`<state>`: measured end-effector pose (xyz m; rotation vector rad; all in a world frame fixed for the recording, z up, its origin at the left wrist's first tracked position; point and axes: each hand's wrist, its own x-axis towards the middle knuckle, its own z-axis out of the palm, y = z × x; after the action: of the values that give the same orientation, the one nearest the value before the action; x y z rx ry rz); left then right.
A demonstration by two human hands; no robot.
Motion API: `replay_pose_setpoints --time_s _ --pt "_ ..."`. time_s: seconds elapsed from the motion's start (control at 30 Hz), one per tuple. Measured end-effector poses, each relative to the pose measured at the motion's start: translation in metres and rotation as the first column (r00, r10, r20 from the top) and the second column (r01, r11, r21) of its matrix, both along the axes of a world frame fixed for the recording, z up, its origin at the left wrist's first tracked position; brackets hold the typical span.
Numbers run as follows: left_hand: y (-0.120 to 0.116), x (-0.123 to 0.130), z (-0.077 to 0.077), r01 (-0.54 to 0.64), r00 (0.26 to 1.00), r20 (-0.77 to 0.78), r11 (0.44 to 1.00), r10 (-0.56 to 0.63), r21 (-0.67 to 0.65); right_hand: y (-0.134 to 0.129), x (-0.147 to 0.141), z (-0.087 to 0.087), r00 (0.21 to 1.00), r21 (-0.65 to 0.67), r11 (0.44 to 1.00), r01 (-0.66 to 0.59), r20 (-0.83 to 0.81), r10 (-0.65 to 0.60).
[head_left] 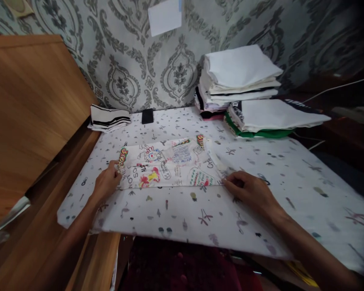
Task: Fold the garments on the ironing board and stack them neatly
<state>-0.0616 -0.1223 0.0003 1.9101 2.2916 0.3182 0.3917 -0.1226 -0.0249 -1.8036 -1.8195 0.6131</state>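
Observation:
A white garment (166, 165), printed with colourful drawings and lettering, lies folded into a long strip on the patterned cover. Its exact kind cannot be made out from the folds. At its left end, my left hand (108, 178) is closed on the edge, thumb and fingers pinched together. My right hand (250, 190) pinches the near right corner in the same way. Between the two hands the cloth lies fairly flat, with its lower edge almost straight.
White cover (176, 218) with small printed motifs lies under everything. Folded clothes stand in a tall stack (242, 68) and a lower stack (269, 115) at back right. A striped folded cloth (109, 117) and black phone-like object (147, 116) are at back left, near a wooden panel (33, 109).

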Motion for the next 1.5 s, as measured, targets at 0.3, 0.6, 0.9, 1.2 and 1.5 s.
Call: replay_pose_setpoints --time_s 0.3,0.6,0.9,1.2,1.5 --pt "0.001 -0.014 -0.012 -0.008 0.97 0.245 0.997 -0.013 0.082 0.0 -0.001 -0.001 0.999 -0.021 0.999 0.024 -0.024 -0.025" --pt "-0.01 -0.016 -0.014 -0.002 0.955 0.292 0.986 -0.047 0.165 0.0 0.0 -0.005 0.999 -0.002 0.999 0.032 -0.04 -0.032" --pt "-0.023 0.008 -0.012 0.22 0.968 -0.181 0.938 -0.175 0.269 -0.003 0.0 -0.003 1.0 0.052 0.999 0.008 -0.028 -0.007" --pt "0.004 0.029 -0.011 0.447 0.894 -0.089 0.889 -0.439 0.101 -0.005 -0.001 0.004 1.0 0.106 0.994 -0.023 0.003 0.023" --pt "0.106 0.139 -0.008 0.549 0.834 -0.016 0.826 -0.552 0.127 -0.01 -0.001 -0.003 1.0 0.146 0.989 -0.005 0.001 0.005"
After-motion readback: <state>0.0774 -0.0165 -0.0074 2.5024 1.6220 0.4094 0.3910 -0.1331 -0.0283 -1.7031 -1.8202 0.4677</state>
